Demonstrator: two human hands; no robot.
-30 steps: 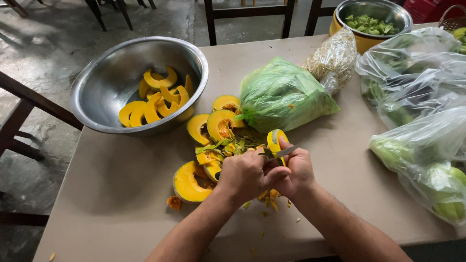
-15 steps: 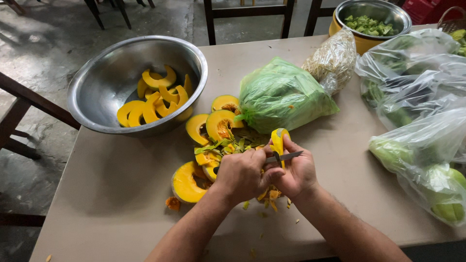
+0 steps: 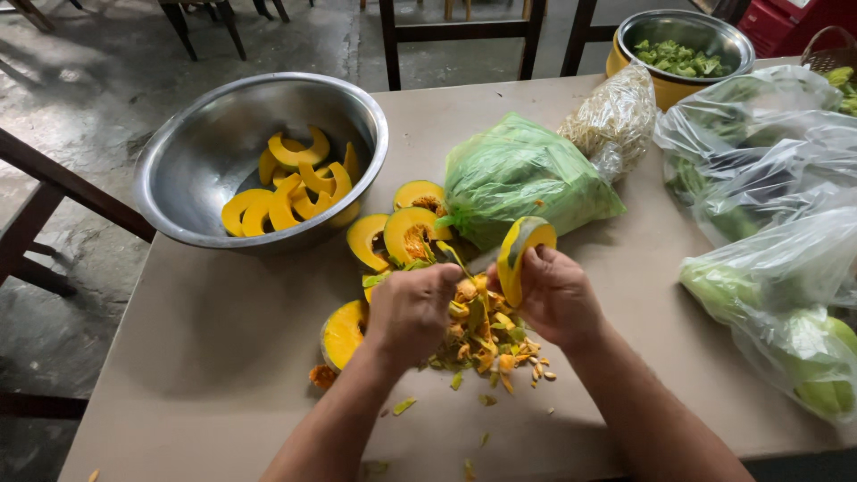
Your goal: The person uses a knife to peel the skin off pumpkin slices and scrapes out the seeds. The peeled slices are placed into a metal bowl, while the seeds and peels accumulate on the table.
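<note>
The table [image 3: 223,357] is crowded, and that is the main risk: the steel bowl [image 3: 178,161] of peeled pumpkin crescents sits at its far left corner with part of the rim over the edge, so a careless elbow could tip it off. Clear bags of green vegetables [image 3: 768,205] fill the right side, and a green bag of leafy produce [image 3: 527,174] lies just behind the hands, leaving little free room to work.

The right hand [image 3: 558,299] has its fingers closed around a pumpkin slice [image 3: 522,245], held upright above the heap of seeds and peelings [image 3: 486,344]. The left hand [image 3: 415,308] is closed on what seems to be a small knife or peeler; the blade is mostly hidden. With the hands nearly touching, a slip on the hard green rind could drive the edge into the right thumb.

Uncut slices [image 3: 397,232] wait between bowl and green bag. Scraps may scatter off the near edge.
</note>
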